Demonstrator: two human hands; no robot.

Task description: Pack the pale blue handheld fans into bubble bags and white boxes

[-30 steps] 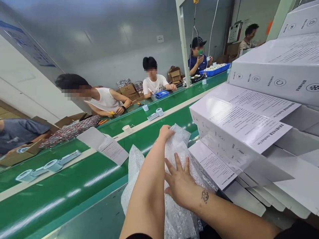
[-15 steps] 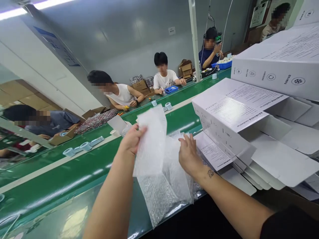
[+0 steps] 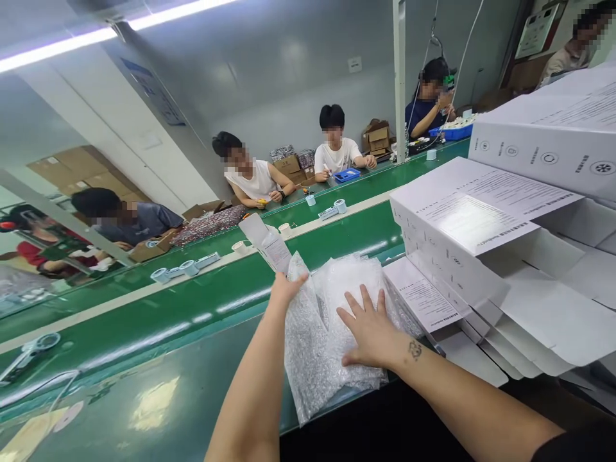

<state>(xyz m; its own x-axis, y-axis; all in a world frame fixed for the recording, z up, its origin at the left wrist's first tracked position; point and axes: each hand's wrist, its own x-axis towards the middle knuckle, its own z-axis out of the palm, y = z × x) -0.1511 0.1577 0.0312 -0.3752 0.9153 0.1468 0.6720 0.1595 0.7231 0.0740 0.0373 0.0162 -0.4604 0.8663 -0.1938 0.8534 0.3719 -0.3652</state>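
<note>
My left hand (image 3: 287,290) is closed on the edge of a clear bubble-wrap bag (image 3: 305,346), thumb on its upper side. My right hand (image 3: 368,327) lies with spread fingers on a whiter bubble-wrap bag (image 3: 344,282) on the same pile, at the front edge of the bench. Just beyond my left hand is a white open-ended box (image 3: 269,240) with printed text; whether my fingers touch it is hidden.
Stacked white printed cartons (image 3: 462,205) with open flaps rise on the right. The green conveyor belt (image 3: 231,321) crosses in front, with light-blue handheld parts (image 3: 185,268) along its pale rail. Several co-workers sit opposite, one in a white shirt (image 3: 337,154). A white cable (image 3: 43,391) lies at left.
My left hand has lowered from holding up a whitish bag and now grips a bag edge on the pile. My right hand has spread flat over the bags. The view has shifted left.
</note>
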